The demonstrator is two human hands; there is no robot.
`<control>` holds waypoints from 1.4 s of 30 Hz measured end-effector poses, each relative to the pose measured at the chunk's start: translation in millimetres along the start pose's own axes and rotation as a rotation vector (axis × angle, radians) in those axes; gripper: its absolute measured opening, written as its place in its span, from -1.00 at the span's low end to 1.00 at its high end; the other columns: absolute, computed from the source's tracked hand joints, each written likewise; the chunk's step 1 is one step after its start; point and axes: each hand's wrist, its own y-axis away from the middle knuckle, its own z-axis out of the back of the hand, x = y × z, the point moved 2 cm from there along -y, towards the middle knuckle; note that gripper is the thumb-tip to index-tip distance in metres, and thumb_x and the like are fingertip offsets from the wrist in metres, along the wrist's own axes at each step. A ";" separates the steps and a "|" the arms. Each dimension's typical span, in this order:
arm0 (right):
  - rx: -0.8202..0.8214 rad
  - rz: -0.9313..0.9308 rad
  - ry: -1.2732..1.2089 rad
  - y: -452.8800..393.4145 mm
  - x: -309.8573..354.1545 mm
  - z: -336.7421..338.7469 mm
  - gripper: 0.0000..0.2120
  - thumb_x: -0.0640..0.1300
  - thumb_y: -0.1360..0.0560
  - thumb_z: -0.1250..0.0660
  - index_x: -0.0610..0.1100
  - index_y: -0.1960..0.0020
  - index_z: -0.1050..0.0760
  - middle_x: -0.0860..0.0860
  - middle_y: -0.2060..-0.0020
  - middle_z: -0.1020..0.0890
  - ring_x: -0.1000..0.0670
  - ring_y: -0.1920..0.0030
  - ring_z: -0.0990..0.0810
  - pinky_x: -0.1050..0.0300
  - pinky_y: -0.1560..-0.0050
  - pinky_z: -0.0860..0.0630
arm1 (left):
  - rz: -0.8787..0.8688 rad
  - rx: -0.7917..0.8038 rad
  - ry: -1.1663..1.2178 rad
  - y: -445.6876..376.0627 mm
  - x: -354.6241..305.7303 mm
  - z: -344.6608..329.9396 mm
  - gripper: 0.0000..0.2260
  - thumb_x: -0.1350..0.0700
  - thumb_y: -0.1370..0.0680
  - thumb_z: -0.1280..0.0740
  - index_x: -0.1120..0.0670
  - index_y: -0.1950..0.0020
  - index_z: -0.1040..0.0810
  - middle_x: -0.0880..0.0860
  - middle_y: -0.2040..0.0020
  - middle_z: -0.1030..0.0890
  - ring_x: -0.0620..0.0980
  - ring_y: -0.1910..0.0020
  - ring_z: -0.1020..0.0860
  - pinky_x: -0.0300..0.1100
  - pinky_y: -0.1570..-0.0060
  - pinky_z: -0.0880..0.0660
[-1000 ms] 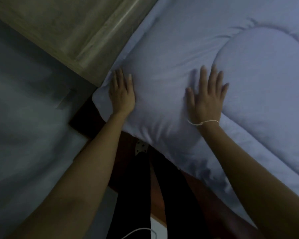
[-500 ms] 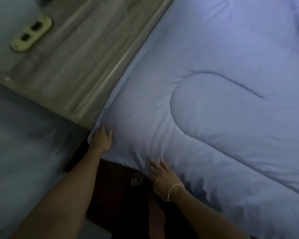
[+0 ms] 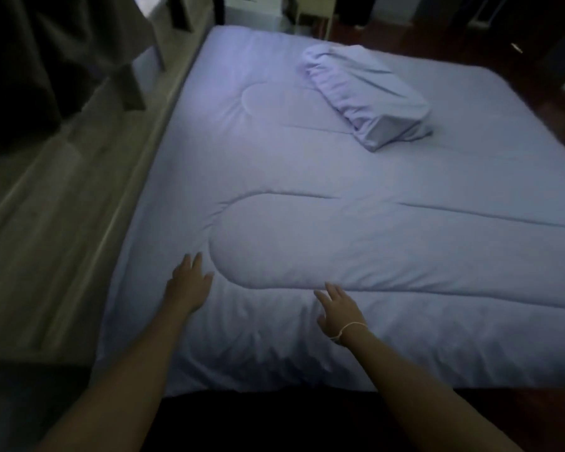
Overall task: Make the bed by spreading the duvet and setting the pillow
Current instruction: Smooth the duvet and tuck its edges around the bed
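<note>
Near edge of bed: left hand (image 3: 190, 283) & right hand (image 3: 338, 308) flat, fingers straight, grasping nothing, on duvet (image 3: 307, 190), spread w/ few creases. Pillow (image 3: 366, 93) far right, askew atop duvet. Risk: hard smoothing drags duvet off-square, rucks near corner; reaching across for pillow re-wrinkles it.

Duvet (image 3: 340, 197): matt quilted cloth, stitched channels. Pillow (image 3: 366, 93): wrinkled cloth. Headboard (image 3: 62, 207): pale wood-grain.

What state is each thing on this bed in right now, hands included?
Duvet: spread flat over the bed, lightly wrinkled at the near edge.
Pillow: lying askew on the duvet toward the far right, its cover rumpled.
Left hand: open, fingers straight, on the duvet.
Right hand: open, fingers straight, on the duvet; string bracelet on the wrist.
</note>
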 end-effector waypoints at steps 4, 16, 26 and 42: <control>0.166 -0.080 -0.063 21.7 -32.8 -61.4 -0.36 -0.03 -0.53 -0.13 0.03 -0.53 0.07 -0.10 -0.54 0.16 -0.19 -0.54 0.11 -0.12 -0.49 -0.10 | -0.153 0.143 -0.062 18.1 -39.5 -60.5 -0.47 -0.01 -0.62 -0.14 0.10 -0.54 -0.07 0.17 -0.55 -0.08 0.19 -0.49 -0.15 0.08 -0.42 -0.24; 0.027 -0.053 -0.330 91.8 -105.4 -88.3 -0.36 0.12 -0.27 0.10 -0.26 0.09 -0.59 -0.23 0.03 -0.59 -0.25 0.01 -0.57 -0.01 0.03 -0.48 | -0.368 0.278 -0.312 64.9 -177.0 -143.5 -0.49 -0.04 -0.62 -0.14 0.08 -0.53 -0.11 0.20 -0.54 -0.07 0.19 -0.49 -0.16 0.08 -0.38 -0.25; -0.173 -0.442 -0.420 146.1 -337.2 9.6 -0.56 -0.03 -0.53 0.01 -0.24 -0.12 -0.53 -0.18 -0.21 -0.48 -0.22 -0.19 -0.44 -0.02 -0.24 -0.42 | -0.653 0.043 -0.303 86.0 -412.3 -136.4 -0.51 -0.01 -0.62 -0.13 0.08 -0.52 -0.14 0.15 -0.56 -0.06 0.18 -0.48 -0.17 0.11 -0.35 -0.28; -0.400 -0.755 -0.678 255.7 -600.6 -8.9 -0.37 0.13 -0.40 -0.17 -0.16 -0.39 -0.33 -0.18 -0.44 -0.28 -0.15 -0.49 -0.16 0.00 -0.49 -0.13 | -0.973 0.095 -0.501 140.7 -691.6 -282.4 -0.50 -0.05 -0.62 -0.13 0.06 -0.52 -0.12 0.15 -0.56 -0.05 0.16 -0.48 -0.20 0.07 -0.37 -0.27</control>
